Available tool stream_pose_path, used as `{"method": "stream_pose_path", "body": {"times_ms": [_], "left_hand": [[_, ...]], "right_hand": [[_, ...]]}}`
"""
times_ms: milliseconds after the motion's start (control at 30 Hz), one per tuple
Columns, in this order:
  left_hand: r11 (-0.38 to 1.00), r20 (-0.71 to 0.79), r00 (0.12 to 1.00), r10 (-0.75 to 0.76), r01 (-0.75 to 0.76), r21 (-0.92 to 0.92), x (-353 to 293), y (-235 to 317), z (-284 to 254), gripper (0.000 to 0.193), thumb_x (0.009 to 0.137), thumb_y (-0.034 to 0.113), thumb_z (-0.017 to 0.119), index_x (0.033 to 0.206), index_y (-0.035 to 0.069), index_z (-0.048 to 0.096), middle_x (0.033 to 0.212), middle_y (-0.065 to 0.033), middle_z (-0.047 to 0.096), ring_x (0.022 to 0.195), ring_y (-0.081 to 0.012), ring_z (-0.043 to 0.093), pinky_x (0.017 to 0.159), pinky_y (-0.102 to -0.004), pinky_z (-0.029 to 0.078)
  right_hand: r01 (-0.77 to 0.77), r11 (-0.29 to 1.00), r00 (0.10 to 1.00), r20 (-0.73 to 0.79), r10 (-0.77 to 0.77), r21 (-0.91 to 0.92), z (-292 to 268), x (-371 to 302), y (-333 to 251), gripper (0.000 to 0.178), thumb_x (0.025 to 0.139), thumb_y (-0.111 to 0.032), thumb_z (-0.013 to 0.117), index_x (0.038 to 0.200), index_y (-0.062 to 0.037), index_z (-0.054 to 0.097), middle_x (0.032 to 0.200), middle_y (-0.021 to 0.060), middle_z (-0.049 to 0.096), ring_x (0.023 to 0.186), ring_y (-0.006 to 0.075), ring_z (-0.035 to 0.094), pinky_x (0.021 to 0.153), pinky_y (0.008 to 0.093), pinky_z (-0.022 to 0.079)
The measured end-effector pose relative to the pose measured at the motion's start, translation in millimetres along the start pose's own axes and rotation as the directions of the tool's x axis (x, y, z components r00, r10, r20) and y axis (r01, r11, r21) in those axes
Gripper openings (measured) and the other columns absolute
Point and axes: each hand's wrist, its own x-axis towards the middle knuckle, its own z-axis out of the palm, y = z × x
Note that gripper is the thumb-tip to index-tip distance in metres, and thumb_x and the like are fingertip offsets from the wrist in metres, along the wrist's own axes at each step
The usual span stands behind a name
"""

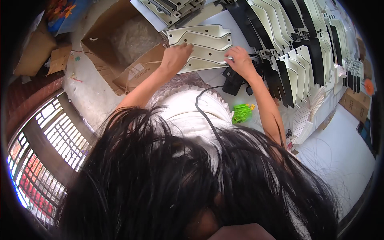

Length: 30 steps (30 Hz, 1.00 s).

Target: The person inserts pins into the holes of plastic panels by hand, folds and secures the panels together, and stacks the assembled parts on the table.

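In front of me lies a cream moulded panel (208,45) with wavy ridges, dark edge lines and several small dark holes. My left hand (176,58) is at its left end, fingers bent and closed over its surface. At the right end, close to the panel's edge, my right hand (241,63) has its fingers drawn together in a pinch. A small whitish spot shows at those fingertips; I cannot tell whether it is a held piece or a nail. The panel's lower left part is hidden by my left hand.
An open cardboard box (120,40) with clear plastic inside stands at left. Rows of cream and black panels (296,72) fill the right side. A black device (232,81) with a cable and a bright green object (242,113) lie near my right forearm. More panels (172,10) are stacked beyond.
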Motion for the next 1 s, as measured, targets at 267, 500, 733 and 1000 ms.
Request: {"method": "stream_pose_path", "body": {"times_ms": [267, 500, 733, 1000], "left_hand": [[0.974, 0.335, 0.941, -0.058, -0.021, 0.227, 1.9, 21.1, 31.7, 0.012, 0.074, 0.008, 0.067, 0.085, 0.006, 0.063, 0.080, -0.0112, 0.067, 0.077, -0.0264, 0.068, 0.060, -0.0347, 0.054], [0.953, 0.397, 0.916, 0.064, -0.174, 0.247, 13.7, 13.3, 61.4, 0.011, 0.070, 0.001, 0.065, 0.077, 0.008, 0.069, 0.082, -0.0117, 0.069, 0.078, -0.0279, 0.069, 0.063, -0.0350, 0.056], [0.952, 0.399, 0.914, 0.081, -0.189, 0.240, 12.5, 12.0, 62.5, 0.010, 0.070, 0.003, 0.065, 0.078, 0.007, 0.068, 0.079, -0.0102, 0.069, 0.076, -0.0269, 0.070, 0.061, -0.0344, 0.055], [0.955, 0.280, 0.960, 0.012, -0.094, 0.280, 1.0, 13.5, 67.5, 0.014, 0.072, 0.005, 0.064, 0.085, 0.005, 0.060, 0.076, -0.0065, 0.067, 0.072, -0.0223, 0.069, 0.056, -0.0322, 0.053]], "right_hand": [[0.018, 0.982, 0.996, 0.092, -0.001, -0.188, 35.0, -6.0, -14.9, 0.009, 0.071, -0.014, 0.070, 0.075, -0.0068, 0.067, 0.081, 0.0075, 0.062, 0.090, 0.0259, 0.058, 0.085, 0.0375, 0.044], [-0.104, 0.956, 0.960, 0.225, 0.169, -0.273, 51.1, 11.7, -13.2, 0.009, 0.071, -0.009, 0.064, 0.074, -0.0013, 0.069, 0.082, 0.0163, 0.066, 0.087, 0.0329, 0.062, 0.080, 0.0410, 0.050], [-0.189, 0.948, 0.896, 0.350, 0.273, -0.255, 53.4, 23.0, -13.1, 0.013, 0.071, -0.006, 0.062, 0.077, 0.0022, 0.069, 0.085, 0.0230, 0.066, 0.084, 0.0393, 0.064, 0.078, 0.0456, 0.051], [-0.143, 0.929, 0.911, 0.322, 0.258, -0.340, 54.5, 23.3, -24.0, 0.019, 0.073, -0.014, 0.067, 0.081, 0.0039, 0.068, 0.088, 0.0224, 0.066, 0.086, 0.0386, 0.063, 0.079, 0.0451, 0.051]]}}
